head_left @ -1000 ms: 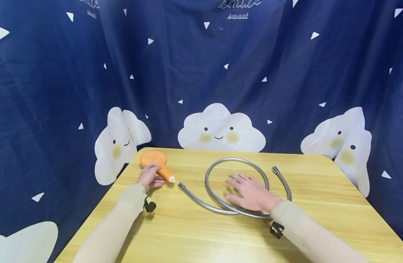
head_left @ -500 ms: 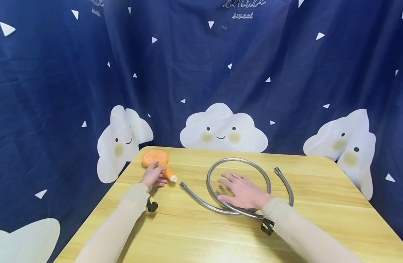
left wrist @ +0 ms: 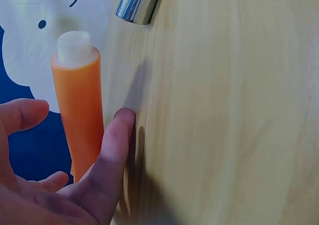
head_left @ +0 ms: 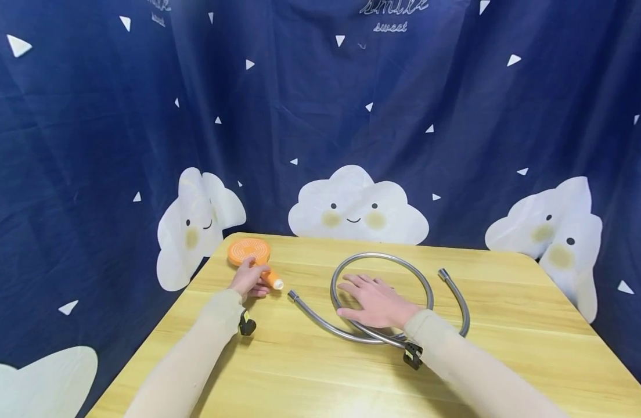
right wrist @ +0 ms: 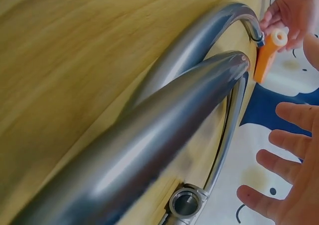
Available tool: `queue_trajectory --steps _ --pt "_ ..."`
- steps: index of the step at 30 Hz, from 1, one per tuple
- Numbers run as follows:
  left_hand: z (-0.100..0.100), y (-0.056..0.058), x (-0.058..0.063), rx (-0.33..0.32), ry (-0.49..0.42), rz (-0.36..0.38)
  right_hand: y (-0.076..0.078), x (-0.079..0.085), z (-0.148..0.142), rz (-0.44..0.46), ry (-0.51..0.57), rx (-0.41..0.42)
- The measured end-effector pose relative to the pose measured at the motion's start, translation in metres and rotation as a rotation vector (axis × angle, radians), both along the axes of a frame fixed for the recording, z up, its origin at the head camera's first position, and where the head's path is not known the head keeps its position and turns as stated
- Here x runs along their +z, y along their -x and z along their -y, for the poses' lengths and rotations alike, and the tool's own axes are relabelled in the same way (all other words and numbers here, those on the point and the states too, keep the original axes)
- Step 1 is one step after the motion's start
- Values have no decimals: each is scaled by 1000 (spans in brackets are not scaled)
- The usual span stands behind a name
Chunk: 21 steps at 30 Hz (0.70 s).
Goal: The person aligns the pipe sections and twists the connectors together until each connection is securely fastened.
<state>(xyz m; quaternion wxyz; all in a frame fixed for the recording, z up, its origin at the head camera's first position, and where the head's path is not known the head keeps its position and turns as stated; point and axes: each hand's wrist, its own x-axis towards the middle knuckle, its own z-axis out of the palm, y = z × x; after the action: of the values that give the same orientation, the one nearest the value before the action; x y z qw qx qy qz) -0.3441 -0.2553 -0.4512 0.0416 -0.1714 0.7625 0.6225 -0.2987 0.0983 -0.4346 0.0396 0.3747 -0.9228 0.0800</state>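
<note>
An orange shower head (head_left: 249, 250) with a white threaded end lies at the table's far left. My left hand (head_left: 251, 280) is around its handle (left wrist: 79, 105). In the left wrist view the thumb stands apart on one side, and a straight finger lies along the other. A silver shower hose (right wrist: 134, 150) lies coiled in one loop on the middle of the table. Over that loop my right hand (head_left: 377, 302) is spread, palm down, holding nothing. One hose end (head_left: 293, 296) points toward the shower head's handle; the other end (head_left: 443, 274) lies at the right.
The wooden table (head_left: 299, 377) has rounded far corners. A dark blue curtain (head_left: 320, 110) with white clouds and triangles hangs close behind it and along both sides. Each wrist carries a small black camera, the left camera (head_left: 247, 324) and the right camera (head_left: 413, 355).
My right hand has moved left across the hose loop. The left hand has shifted slightly along the shower head toward its handle. Hose and shower head keep their places on the table.
</note>
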Motion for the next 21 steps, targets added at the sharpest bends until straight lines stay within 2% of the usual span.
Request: queue_trajectory --steps 8,21 --pt "-7 3 0 3 15 -12 8 0 12 29 4 0" --pt "-10 9 -11 -29 8 -9 21 -3 32 33 -22 2"
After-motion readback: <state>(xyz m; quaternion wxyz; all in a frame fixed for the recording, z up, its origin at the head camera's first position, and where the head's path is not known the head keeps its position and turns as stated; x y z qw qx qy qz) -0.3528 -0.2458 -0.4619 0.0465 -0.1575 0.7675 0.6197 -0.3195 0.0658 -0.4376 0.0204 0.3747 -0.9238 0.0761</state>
